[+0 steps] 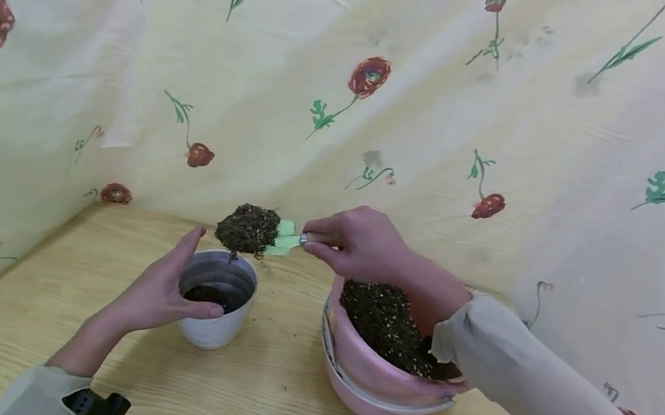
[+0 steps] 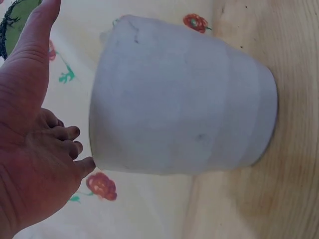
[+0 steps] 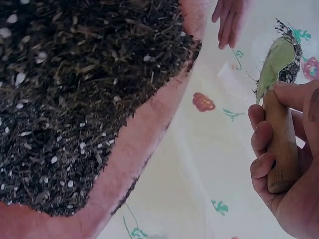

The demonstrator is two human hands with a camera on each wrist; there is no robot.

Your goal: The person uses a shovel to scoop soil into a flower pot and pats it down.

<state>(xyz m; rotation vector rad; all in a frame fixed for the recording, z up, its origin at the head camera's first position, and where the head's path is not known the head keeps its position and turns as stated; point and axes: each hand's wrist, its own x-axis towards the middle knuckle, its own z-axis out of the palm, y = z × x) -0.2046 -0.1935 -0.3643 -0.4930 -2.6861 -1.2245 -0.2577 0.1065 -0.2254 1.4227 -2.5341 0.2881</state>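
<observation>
My right hand [image 1: 362, 246] grips a small trowel by its wooden handle [image 3: 280, 144]. Its green blade [image 1: 284, 239] carries a heaped clump of potting soil [image 1: 248, 228] above the back rim of a white pot [image 1: 211, 329]. A little dark soil [image 1: 209, 295] shows inside that pot. Around the pot's left side my left hand [image 1: 158, 288] is spread, thumb over the near rim and fingers at the far left. In the left wrist view its fingertips come close to the rim; whether they touch I cannot tell.
A pink bucket [image 1: 365, 360] full of dark, white-flecked soil [image 1: 382, 324] stands right of the pot, under my right forearm, with its handle hanging around the side. Crumbs lie on the wooden table [image 1: 264, 403]. A flower-printed cloth [image 1: 303, 69] closes off the back and left.
</observation>
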